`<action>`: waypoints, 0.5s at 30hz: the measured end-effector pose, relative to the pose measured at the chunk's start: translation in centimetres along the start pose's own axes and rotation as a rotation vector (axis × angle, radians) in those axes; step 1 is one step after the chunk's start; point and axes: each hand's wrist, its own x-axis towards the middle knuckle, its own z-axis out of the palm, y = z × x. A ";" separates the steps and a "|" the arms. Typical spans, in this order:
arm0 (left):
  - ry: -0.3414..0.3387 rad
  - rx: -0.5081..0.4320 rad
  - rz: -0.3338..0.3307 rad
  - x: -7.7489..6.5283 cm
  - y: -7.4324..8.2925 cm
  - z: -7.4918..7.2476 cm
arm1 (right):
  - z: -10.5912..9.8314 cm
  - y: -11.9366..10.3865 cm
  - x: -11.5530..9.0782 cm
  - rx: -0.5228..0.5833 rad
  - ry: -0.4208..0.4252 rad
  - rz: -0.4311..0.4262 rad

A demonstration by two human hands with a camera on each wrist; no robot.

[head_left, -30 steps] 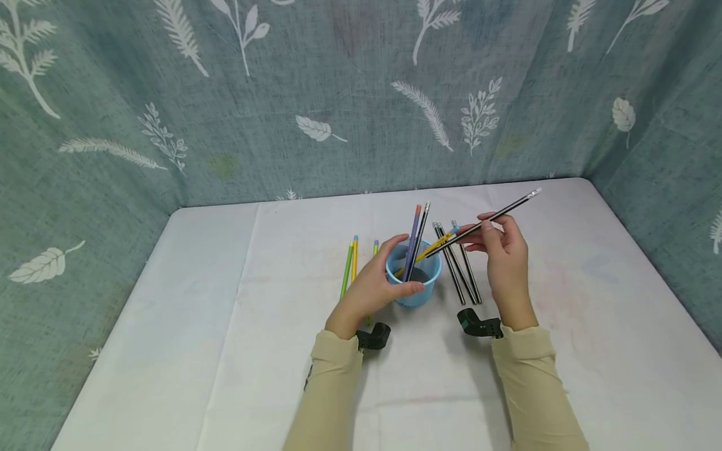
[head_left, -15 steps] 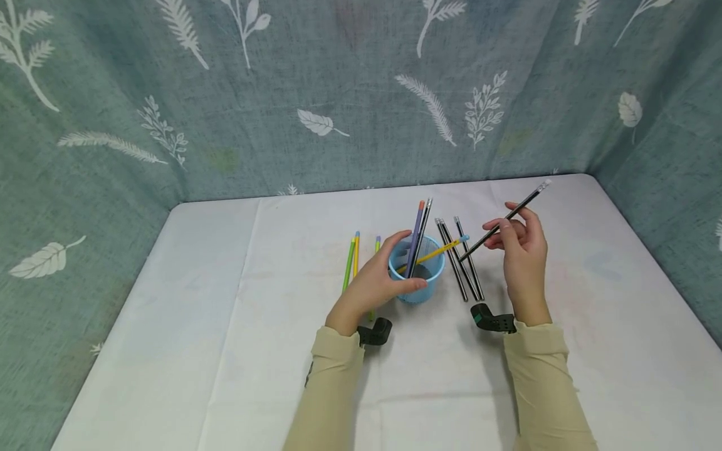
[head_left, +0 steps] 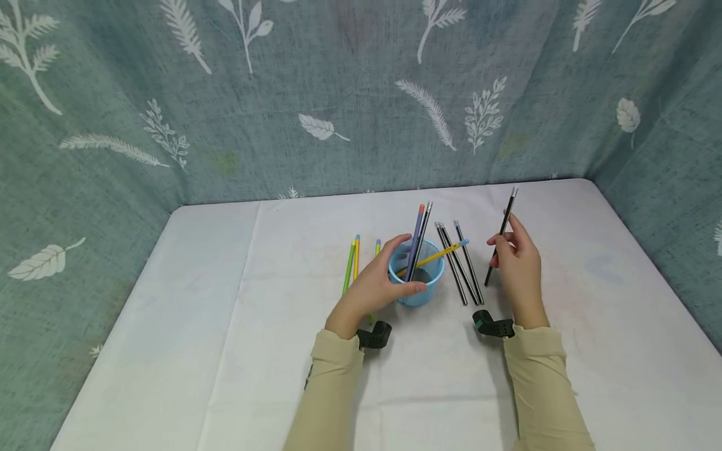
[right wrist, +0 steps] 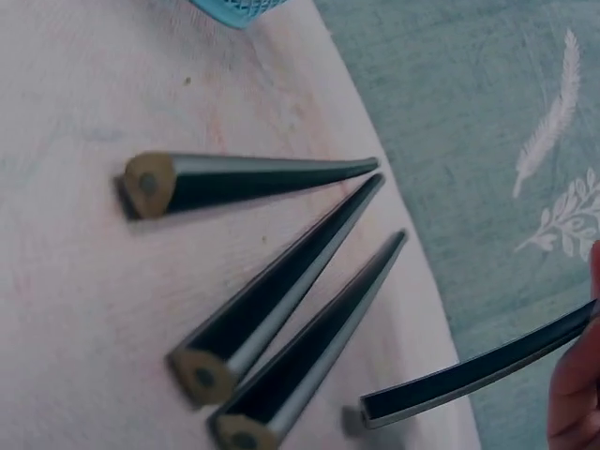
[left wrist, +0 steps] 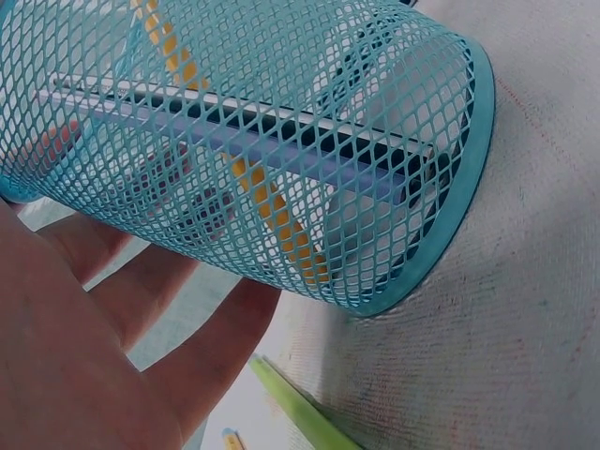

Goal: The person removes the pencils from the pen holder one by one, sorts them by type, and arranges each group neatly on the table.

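Observation:
My left hand (head_left: 373,282) grips the light blue mesh pencil cup (head_left: 417,298), thumb at the near rim and fingers round its far left side. Inside lean a purple pencil (head_left: 417,230), a black-and-silver pencil (head_left: 427,216) and a yellow pencil (head_left: 444,251) slanting out to the right. The cup's mesh (left wrist: 375,84) fills most of the left wrist view. To the right, my right hand (head_left: 522,270) pinches another black-and-silver pencil (head_left: 510,207), eraser end up. Its lower end (right wrist: 394,405) points down close over the table in the right wrist view.
Black-and-silver pencils (head_left: 472,275) lie fanned on the white-covered table (head_left: 254,351), between cup and right hand. Left of the cup lie a green pencil (head_left: 348,268), a yellow pencil (head_left: 356,249) and another green one (head_left: 378,245). A leaf-patterned curtain (head_left: 361,94) stands behind.
My right hand has moved right, away from the cup, taking the black-and-silver pencil and tilting it upright. The yellow pencil now rests slanted on the cup's rim. My left hand stays on the cup.

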 end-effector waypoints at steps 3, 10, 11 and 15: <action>-0.002 0.004 -0.003 -0.1 -0.2 0.1 | -0.2 -1.2 -0.6 -0.040 -0.042 0.046; -0.004 -0.001 -0.001 0.0 -0.1 0.1 | -0.8 -3.7 -1.5 -0.085 -0.143 0.094; -0.003 -0.002 0.000 0.0 -0.1 0.1 | -0.8 -3.8 -1.5 -0.091 -0.155 0.099; -0.008 -0.002 0.007 0.0 0.0 0.0 | -0.8 -4.2 -1.8 -0.143 -0.189 0.107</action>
